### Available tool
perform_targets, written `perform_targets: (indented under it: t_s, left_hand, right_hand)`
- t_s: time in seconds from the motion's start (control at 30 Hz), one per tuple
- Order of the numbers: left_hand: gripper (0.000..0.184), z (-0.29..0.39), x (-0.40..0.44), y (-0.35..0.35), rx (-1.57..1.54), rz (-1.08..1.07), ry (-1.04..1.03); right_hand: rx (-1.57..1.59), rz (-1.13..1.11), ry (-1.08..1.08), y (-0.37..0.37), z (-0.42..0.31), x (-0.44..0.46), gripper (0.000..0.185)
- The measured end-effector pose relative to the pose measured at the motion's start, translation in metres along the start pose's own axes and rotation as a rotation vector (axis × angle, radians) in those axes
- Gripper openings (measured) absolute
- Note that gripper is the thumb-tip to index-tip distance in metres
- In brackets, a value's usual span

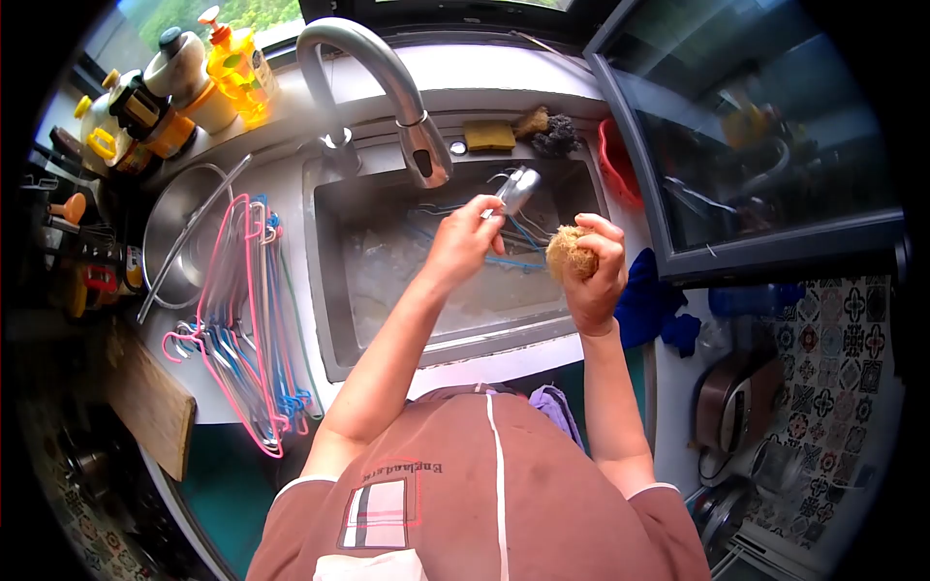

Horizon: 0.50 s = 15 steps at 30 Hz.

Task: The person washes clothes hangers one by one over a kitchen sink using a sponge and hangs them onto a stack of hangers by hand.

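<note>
My left hand point(463, 240) is closed, fingers pinched on a small shiny metal piece point(520, 186) above the sink; its exact kind I cannot make out. In my right hand point(598, 276) is a tan fibrous scrubber point(570, 252), gripped over the sink's right side. The two hands are apart. Below them, in the steel sink point(334, 334), lie thin blue and pale hangers point(518, 259) in cloudy water, partly hidden by my left hand. The grey faucet point(426, 155) arches over the sink's back left.
Pink, blue and white hangers point(254, 320) are piled on the left counter beside a metal bowl point(179, 232). Bottles, including a yellow pump bottle point(240, 73), line the sill. A yellow sponge point(488, 135) lies behind the sink. An open window pane point(775, 145) juts in at right.
</note>
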<state>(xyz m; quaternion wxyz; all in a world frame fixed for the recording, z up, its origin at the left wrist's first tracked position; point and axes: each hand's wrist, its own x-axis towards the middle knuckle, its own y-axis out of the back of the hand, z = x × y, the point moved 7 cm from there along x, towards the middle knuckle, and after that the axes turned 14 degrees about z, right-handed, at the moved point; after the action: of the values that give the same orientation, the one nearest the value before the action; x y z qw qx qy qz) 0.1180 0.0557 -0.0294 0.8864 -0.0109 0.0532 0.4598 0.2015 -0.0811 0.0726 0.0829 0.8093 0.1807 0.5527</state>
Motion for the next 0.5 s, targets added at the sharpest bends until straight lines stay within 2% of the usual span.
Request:
perform_targets:
  t_s: [0.1, 0.17, 0.23, 0.33, 0.43, 0.5]
  left_hand:
    - [0.018, -0.001, -0.002, -0.004, -0.347, -0.176, 0.216]
    - [0.02, 0.006, -0.005, -0.007, -0.415, -0.231, 0.277]
    - [0.02, 0.011, -0.005, -0.01, -0.421, -0.241, 0.275]
    - [0.022, 0.019, -0.004, -0.015, -0.383, -0.237, 0.252]
    - [0.024, 0.016, 0.001, -0.02, -0.425, -0.189, 0.217]
    - [0.025, 0.014, 0.008, -0.024, -0.441, -0.211, 0.15]
  right_hand:
    - [0.056, -0.021, -0.308, -0.002, 0.012, -0.011, 0.03]
    - [0.065, -0.079, -0.477, -0.008, 0.021, -0.024, 0.027]
    - [0.045, -0.145, -0.566, -0.013, 0.026, -0.039, 0.025]
    - [0.081, -0.329, -0.815, -0.02, 0.033, -0.059, 0.026]
    - [0.189, -0.408, -0.893, -0.023, 0.036, -0.071, 0.028]
    - [0.317, -0.424, -1.059, -0.026, 0.038, -0.08, 0.033]
